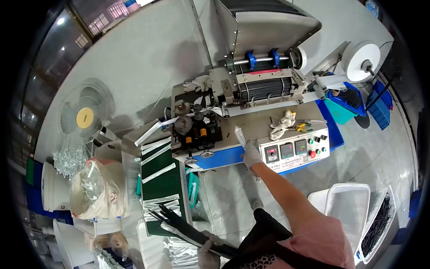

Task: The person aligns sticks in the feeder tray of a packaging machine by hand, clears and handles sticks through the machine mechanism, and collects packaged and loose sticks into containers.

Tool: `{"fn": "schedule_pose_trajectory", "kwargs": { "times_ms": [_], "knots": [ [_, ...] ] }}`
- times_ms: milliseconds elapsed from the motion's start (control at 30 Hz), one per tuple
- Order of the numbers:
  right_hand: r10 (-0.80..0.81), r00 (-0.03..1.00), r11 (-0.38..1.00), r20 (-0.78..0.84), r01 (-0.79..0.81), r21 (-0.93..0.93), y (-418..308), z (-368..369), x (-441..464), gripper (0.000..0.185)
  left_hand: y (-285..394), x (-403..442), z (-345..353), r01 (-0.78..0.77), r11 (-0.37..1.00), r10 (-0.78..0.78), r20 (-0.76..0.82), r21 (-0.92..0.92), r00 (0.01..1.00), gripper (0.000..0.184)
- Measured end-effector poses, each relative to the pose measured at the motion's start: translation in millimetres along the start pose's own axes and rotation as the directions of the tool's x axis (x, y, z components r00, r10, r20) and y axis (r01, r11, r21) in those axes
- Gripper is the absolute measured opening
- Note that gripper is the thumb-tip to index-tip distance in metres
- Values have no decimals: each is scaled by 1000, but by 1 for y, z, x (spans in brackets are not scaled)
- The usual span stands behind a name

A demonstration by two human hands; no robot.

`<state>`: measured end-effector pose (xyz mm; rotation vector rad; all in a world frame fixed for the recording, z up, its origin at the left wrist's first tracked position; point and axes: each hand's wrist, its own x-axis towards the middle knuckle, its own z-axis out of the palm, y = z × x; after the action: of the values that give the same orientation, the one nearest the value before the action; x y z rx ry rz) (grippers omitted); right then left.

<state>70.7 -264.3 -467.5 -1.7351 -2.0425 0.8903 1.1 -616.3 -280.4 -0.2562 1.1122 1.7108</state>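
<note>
My left hand (208,252), in a pale glove, is closed round a bundle of long black strips (188,231) low in the view, beside the green conveyor belt (162,184). My right hand (252,155), also gloved, reaches to the front edge of the machine table (233,125). Its fingers are closed on a narrow clear and white packet (240,136), which points up and left over the table. Just right of this hand is the control panel (293,150) with lit displays. Several silvery packets (159,204) lie across the belt.
A metal feeder machine (264,85) holds a stack of black strips behind the table. Pliers (304,127) and a white glove (282,125) lie at the table's right. A fan (85,117) stands left, above a filled bag (96,190). A white bin (345,197) stands right.
</note>
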Motion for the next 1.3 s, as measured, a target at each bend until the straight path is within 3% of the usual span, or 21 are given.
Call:
{"fn": "schedule_pose_trajectory", "kwargs": {
  "times_ms": [67, 133, 167, 233, 333, 500, 567, 633, 667, 700, 733, 767, 833, 900, 967, 1000, 1033, 1167, 1233, 1267, 1300],
  "knots": [
    [-46, 997, 998, -58, 44, -36, -6, 7, 31, 55, -1, 10, 19, 20, 999, -20, -15, 35, 1000, 29],
    [139, 969, 840, 204, -6, -543, -29, 6, 53, 56, -7, 18, 30, 40, 998, -41, 6, 43, 999, 29],
    [138, 967, 838, 214, 1, -546, -30, 15, 66, 56, -11, 21, 31, 41, 998, -41, -5, 38, 999, 29],
    [-26, 989, 651, 146, 128, -748, -30, 36, 91, 60, -17, 28, 31, 55, 998, -54, 20, -18, 998, 29],
    [16, 1000, 799, 13, -5, -602, -32, 58, 123, 58, -23, 36, 35, 56, 994, -56, -2, -96, 998, 29],
    [172, 981, 753, 93, -70, -654, -72, 39, 138, 56, -30, 53, 32, 157, 962, -130, 132, -222, 983, 29],
    [209, 972, 744, 107, -87, -663, -74, 23, 124, 56, -32, 61, 32, 163, 973, -133, 179, -164, 975, 30],
    [-127, 992, 700, 23, 106, -706, -79, 5, 90, 57, -23, 68, 38, 104, 994, -98, 192, -19, 976, 31],
    [-138, 990, 700, 4, 100, -707, -72, 12, 67, 57, -13, 72, 37, 96, 995, -96, 249, 10, 964, 33],
    [-172, 970, 958, 172, 206, -201, -52, 31, 44, 58, -5, 81, 40, 124, 990, -114, 137, -66, 984, 32],
    [-215, 931, 964, 294, 153, 218, -63, -4, 9, 58, 7, 82, 52, 41, 999, -34, 243, -24, 970, 27],
    [-283, 884, 868, 373, 71, 491, -85, -38, -19, 59, 18, 81, 64, -34, 999, 30, 316, 7, 948, 23],
    [-446, 787, 652, 426, -40, 757, -131, -99, -69, 60, 28, 76, 81, 9, 1000, -15, 494, 13, 869, 23],
    [-471, 758, 636, 451, -63, 769, -155, -127, -88, 56, 13, 74, 77, 234, 972, -211, 522, 23, 826, 22],
    [-406, 714, 719, 570, -135, 681, -167, -141, -98, 49, 5, 46, 100, 144, 959, -265, 585, 246, 767, 22],
    [-408, 657, 570, 634, -359, 739, -165, -151, -113, 46, -1, 38, 99, -86, 880, -236, 588, 467, 774, 26],
    [-422, 603, 383, 676, -558, 737, -163, -164, -129, 44, -10, 38, 98, 175, 943, -315, 590, 283, 744, 27],
    [-416, 664, 361, 621, -506, 784, -139, -192, -169, 47, -19, 29, 106, 332, 916, -394, 666, 226, 633, 28],
    [-481, 648, 413, 590, -426, 805, -121, -195, -169, 57, -23, 20, 106, 366, 898, -428, 669, 243, 607, 28],
    [-338, 703, 427, 626, -478, 767, -108, -194, -165, 74, -21, 18, 110, 340, 904, -419, 695, 260, 585, 28],
    [-413, 763, 302, 496, -399, 866, -98, -193, -156, 84, -20, 16, 116, 307, 911, -408, 721, 277, 560, 29]
  ]
}}
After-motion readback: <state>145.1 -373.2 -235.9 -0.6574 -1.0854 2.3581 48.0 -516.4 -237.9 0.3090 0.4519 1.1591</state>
